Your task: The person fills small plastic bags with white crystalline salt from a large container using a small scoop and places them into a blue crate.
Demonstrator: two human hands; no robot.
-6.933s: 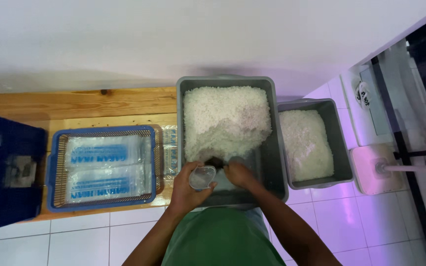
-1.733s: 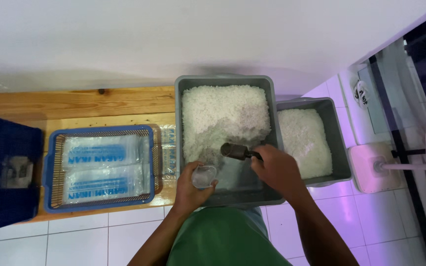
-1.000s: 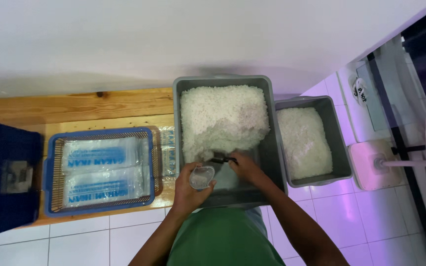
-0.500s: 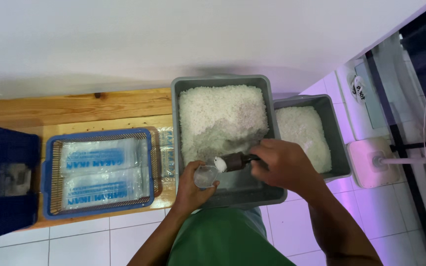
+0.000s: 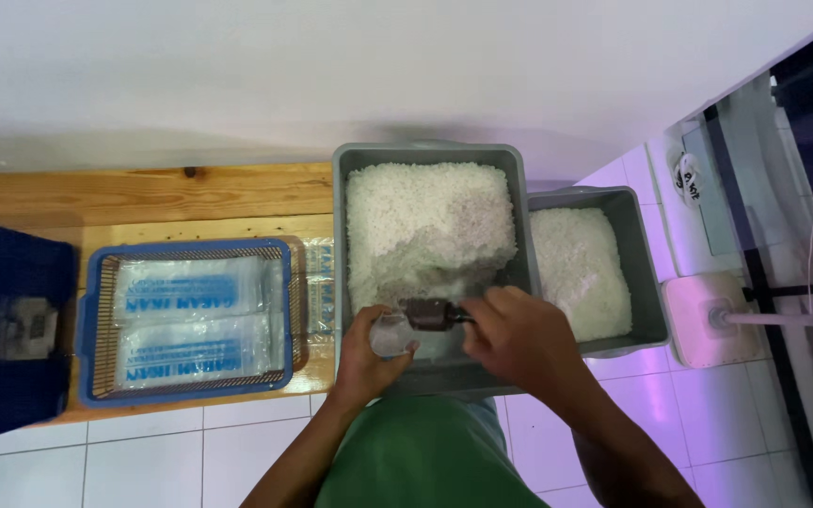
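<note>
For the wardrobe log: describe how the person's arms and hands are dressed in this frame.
Both forearms are bare to the bottom edge of the picture, with no sleeves in view. The left hand and the right hand wear no gloves, and no rings, watch or wristband can be seen. The fingers are uncovered. Between the arms lies green clothing.

Blue basket (image 5: 92, 331) at 9 o'clock, on wooden bench (image 5: 143, 193); clear printed bags (image 5: 192, 322) lie flat inside. More bags (image 5: 318, 296) just beside its right edge. Dark blue crate (image 5: 2, 329) at far 9 o'clock. Smaller grey tub (image 5: 646, 282) of white grains at 3 o'clock. White scale (image 5: 698, 320) on tiled floor (image 5: 143, 461), further toward 3.
</note>
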